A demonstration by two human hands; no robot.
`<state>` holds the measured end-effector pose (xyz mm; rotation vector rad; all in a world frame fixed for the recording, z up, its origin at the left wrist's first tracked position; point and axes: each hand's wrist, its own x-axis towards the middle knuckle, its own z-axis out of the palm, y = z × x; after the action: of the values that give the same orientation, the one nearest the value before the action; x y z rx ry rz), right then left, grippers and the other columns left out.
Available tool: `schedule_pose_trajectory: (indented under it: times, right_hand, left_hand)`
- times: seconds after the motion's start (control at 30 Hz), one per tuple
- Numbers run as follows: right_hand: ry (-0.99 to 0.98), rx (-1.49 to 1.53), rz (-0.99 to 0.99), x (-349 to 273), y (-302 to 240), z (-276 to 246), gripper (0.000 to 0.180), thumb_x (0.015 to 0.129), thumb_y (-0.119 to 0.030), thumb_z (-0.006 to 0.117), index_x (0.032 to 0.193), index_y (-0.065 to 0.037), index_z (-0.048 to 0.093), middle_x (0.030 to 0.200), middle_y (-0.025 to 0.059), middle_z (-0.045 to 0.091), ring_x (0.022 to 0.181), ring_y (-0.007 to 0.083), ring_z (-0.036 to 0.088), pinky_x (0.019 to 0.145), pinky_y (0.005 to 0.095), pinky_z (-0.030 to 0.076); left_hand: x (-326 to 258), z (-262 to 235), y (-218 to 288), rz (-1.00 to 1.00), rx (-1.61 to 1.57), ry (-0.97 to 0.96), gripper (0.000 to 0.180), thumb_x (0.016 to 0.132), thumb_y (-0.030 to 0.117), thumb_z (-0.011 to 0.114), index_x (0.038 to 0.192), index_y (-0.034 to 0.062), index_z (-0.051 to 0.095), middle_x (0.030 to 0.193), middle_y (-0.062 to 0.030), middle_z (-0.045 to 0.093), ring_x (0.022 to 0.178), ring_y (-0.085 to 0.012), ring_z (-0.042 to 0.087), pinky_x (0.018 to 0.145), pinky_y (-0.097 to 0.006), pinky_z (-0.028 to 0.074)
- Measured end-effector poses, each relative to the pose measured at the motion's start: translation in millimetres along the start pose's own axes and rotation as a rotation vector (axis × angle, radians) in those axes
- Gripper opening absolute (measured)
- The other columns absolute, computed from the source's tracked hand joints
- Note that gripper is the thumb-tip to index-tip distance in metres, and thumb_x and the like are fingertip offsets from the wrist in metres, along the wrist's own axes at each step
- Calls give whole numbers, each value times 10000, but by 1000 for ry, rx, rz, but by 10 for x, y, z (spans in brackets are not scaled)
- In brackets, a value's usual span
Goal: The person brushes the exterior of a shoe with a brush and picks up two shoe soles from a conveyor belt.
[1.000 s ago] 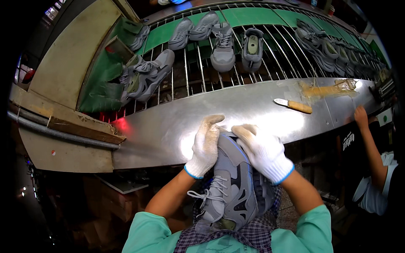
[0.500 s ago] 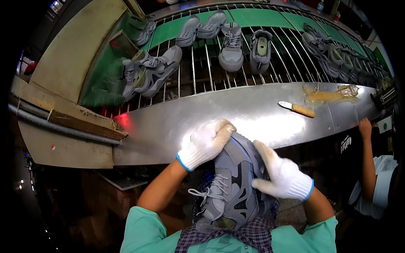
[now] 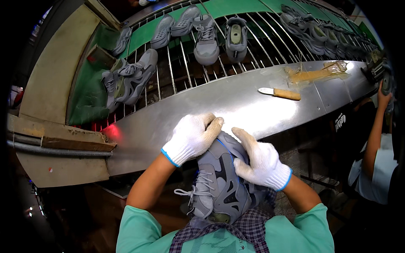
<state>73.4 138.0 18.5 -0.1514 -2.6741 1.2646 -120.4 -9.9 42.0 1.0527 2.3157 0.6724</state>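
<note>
A grey lace-up sports shoe (image 3: 228, 181) is held in front of my chest, its side panel with black cut-outs facing up. Its olive-lined opening (image 3: 221, 217) lies close to my apron. A thin blue line runs along the edge between upper and sole. At the shoe's far end, my white-gloved left hand (image 3: 192, 137) is closed, thumb and forefinger pinched together; what sits between them is hidden. My right hand (image 3: 263, 164), gloved too, lies against the sole side with its thumb and fingers apart.
A wooden-handled knife (image 3: 280, 93) lies on the metal ledge (image 3: 168, 122), near a brown taped patch (image 3: 312, 76). Beyond it, several grey shoes (image 3: 206, 42) stand on a barred rack. A board (image 3: 50, 71) rises at left. Another person's arm (image 3: 375, 135) shows at right.
The view has shifted, so the rack and knife appear further left. My left fingers have drawn together into a pinch by the shoe's end. The other person's hand now touches a grey shoe.
</note>
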Motion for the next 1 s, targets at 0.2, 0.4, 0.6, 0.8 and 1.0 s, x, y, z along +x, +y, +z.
schedule_pose_trajectory:
  times: [0.2, 0.4, 0.6, 0.8, 1.0]
  right_hand:
    - [-76, 3, -67, -228, -4, -10, 609, 844, -122, 765, 1430, -102, 602, 1342, 224, 664, 888, 368, 764, 796, 407, 646]
    - [56, -102, -135, -463, -88, 124, 637, 811, -38, 731, 1432, -93, 598, 1342, 245, 658, 817, 328, 761, 661, 384, 644]
    - [-79, -162, -137, -242, -167, -160, 474, 911, -143, 728, 1370, -80, 629, 1322, 226, 663, 945, 400, 767, 814, 433, 650]
    - [-204, 297, 46, 676, -177, -212, 504, 1074, -275, 576, 1478, 26, 590, 1431, 203, 662, 1329, 289, 634, 1173, 394, 462]
    - [-412, 213, -73, 1030, -399, -198, 466, 1128, -385, 481, 1421, -80, 677, 1425, 222, 665, 1311, 363, 651, 1140, 422, 488]
  left_hand:
    - [-57, 78, -98, 19, -89, 129, 391, 1047, 334, 608, 1074, -21, 770, 873, -222, 752, 792, -305, 746, 773, -387, 574]
    - [-92, 176, -152, 35, -316, 221, 418, 1069, 344, 588, 1137, -33, 754, 931, -177, 784, 856, -255, 748, 831, -363, 580]
    - [-278, 729, -690, -203, -1176, 408, 584, 1186, 431, 356, 1278, -25, 707, 1314, -187, 688, 1210, -222, 623, 1115, -348, 461]
    - [-308, 576, -354, 78, -980, 536, 588, 1177, 418, 382, 1448, -64, 581, 1463, -212, 617, 1370, -271, 557, 1209, -386, 384]
    - [-546, 350, -94, 201, -938, 621, 531, 1168, 320, 425, 1483, -96, 520, 1499, -218, 583, 1420, -284, 520, 1226, -386, 362]
